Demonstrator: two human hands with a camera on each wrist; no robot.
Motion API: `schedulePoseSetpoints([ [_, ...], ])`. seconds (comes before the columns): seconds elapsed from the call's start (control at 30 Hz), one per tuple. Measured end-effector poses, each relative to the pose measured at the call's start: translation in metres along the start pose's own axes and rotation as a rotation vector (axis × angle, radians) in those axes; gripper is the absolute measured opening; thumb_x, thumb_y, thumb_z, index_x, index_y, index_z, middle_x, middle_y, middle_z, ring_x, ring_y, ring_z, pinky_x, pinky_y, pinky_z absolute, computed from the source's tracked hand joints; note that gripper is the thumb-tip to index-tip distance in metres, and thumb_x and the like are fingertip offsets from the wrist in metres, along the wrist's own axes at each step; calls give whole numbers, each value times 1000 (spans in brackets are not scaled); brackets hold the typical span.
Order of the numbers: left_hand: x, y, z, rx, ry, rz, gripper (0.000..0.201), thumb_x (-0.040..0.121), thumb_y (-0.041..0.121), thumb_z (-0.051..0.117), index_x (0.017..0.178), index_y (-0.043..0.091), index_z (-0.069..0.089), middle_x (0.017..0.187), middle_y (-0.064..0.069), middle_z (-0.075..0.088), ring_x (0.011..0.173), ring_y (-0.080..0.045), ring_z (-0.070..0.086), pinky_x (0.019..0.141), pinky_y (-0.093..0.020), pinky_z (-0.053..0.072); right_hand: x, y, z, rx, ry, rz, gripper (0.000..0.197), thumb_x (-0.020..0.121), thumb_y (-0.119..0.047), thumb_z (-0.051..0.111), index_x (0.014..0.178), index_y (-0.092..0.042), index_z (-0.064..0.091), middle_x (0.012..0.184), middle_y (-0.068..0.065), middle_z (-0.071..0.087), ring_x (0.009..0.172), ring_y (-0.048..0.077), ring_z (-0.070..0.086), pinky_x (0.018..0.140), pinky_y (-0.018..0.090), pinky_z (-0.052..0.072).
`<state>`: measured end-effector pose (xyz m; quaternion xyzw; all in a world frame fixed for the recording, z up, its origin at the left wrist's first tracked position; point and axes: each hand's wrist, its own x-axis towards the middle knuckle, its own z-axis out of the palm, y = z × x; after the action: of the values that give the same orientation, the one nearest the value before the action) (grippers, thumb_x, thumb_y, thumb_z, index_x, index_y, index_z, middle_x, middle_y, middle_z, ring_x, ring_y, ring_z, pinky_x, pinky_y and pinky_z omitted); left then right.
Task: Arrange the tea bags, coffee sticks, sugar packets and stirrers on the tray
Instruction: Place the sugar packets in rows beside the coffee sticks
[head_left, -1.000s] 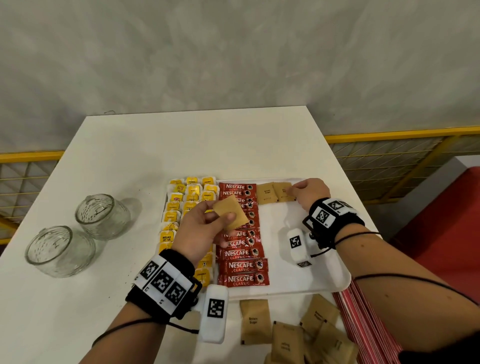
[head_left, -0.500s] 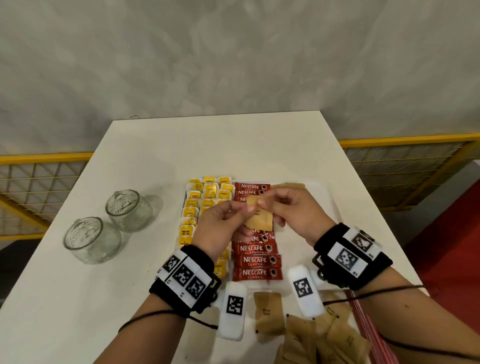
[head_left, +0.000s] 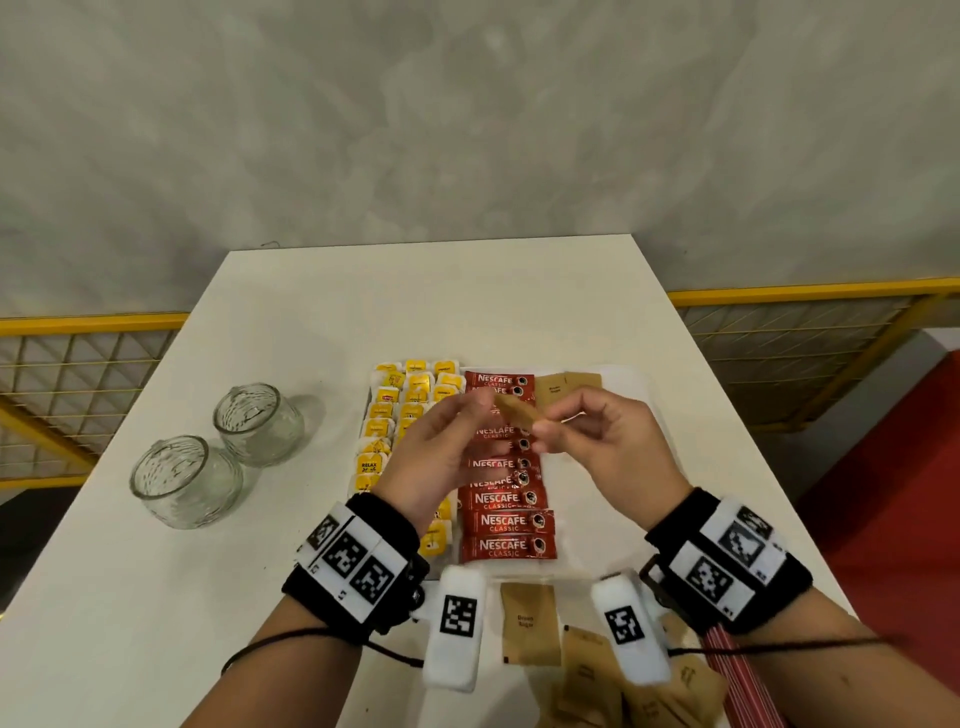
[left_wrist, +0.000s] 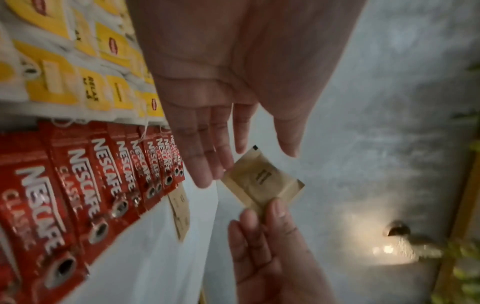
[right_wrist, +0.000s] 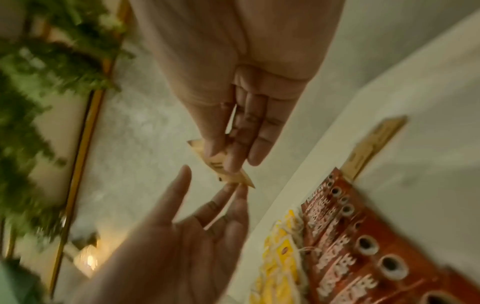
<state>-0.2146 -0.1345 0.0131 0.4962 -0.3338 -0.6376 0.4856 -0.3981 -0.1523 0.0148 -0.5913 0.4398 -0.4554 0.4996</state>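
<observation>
Above the tray (head_left: 597, 564), both hands are meeting over 1 brown sugar packet (head_left: 519, 414). The right hand (head_left: 608, 452) is pinching the packet's corner between thumb and fingers, while the left hand (head_left: 436, 457) is lying spread, its fingertips (left_wrist: 207, 174) touching the packet's opposite edge. Below them, red coffee sticks (head_left: 506, 519) are lying in a column beside yellow tea bags (head_left: 395, 410), and 2 sugar packets (head_left: 566, 387) are resting at the tray's far end. More packets (head_left: 530, 629) are lying on the tabletop (head_left: 415, 301) near 2 glass jars (head_left: 184, 480).
</observation>
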Motion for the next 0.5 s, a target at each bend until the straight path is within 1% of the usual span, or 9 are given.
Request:
schedulePoseSetpoints([
  [0.07,0,-5,0,166,31,85,26,84,30,70,107,18,70,100,-5,68,85,-19,68,70,-34,60,5,-2,-3,53,24,93,13,82,1,68,81,-11,66,72,1,68,58,13,65,64,26,57],
  [0.13,0,-8,-1,262,39,114,7,84,17,72,88,12,71,89,-8,67,80,-18,66,68,-30,60,10,-5,-8,28,15,132,15,85,2,65,83,-14,67,68,1,65,54,11,60,62,26,56],
  [0.17,0,-8,-2,279,29,100,7,83,15,73,83,9,70,84,-8,69,77,-17,65,67,-30,59,13,-7,-9,15,8,138,16,85,2,65,84,-14,67,68,3,64,53,10,59,60,25,56],
  [0.2,0,-9,-2,278,16,73,9,83,14,73,82,5,70,80,-7,70,73,-15,65,66,-29,59,14,-8,-10,14,3,143,15,86,2,64,85,-13,68,68,4,64,52,9,59,58,24,55],
  [0.27,0,-8,0,225,-2,21,11,83,12,73,82,2,70,75,-6,71,68,-13,65,65,-27,59,16,-7,-10,48,17,157,9,85,1,66,91,-5,69,72,9,65,53,10,58,57,22,55],
  [0.33,0,-8,4,124,4,-8,9,83,12,73,75,8,70,74,-7,72,65,-12,65,63,-27,59,18,-4,-8,154,58,204,19,82,-1,69,100,2,67,78,12,67,58,12,61,60,24,57],
  [0.37,0,-8,6,75,13,-17,10,83,12,73,73,11,70,75,-8,72,65,-12,65,62,-26,59,18,-3,-7,215,68,241,21,80,0,70,100,3,66,78,11,68,61,13,62,62,25,58],
  [0.47,2,-10,8,26,15,-23,5,83,14,72,79,11,71,80,-8,74,69,-11,67,61,-24,58,17,1,-2,280,28,336,5,81,0,68,84,-5,68,67,2,68,61,13,61,65,26,57],
  [0.5,3,-11,9,52,2,-28,5,84,15,72,81,11,71,81,-7,74,69,-10,67,61,-24,58,18,1,-2,259,22,348,6,83,-1,67,81,-7,68,64,1,67,60,12,60,63,26,56],
])
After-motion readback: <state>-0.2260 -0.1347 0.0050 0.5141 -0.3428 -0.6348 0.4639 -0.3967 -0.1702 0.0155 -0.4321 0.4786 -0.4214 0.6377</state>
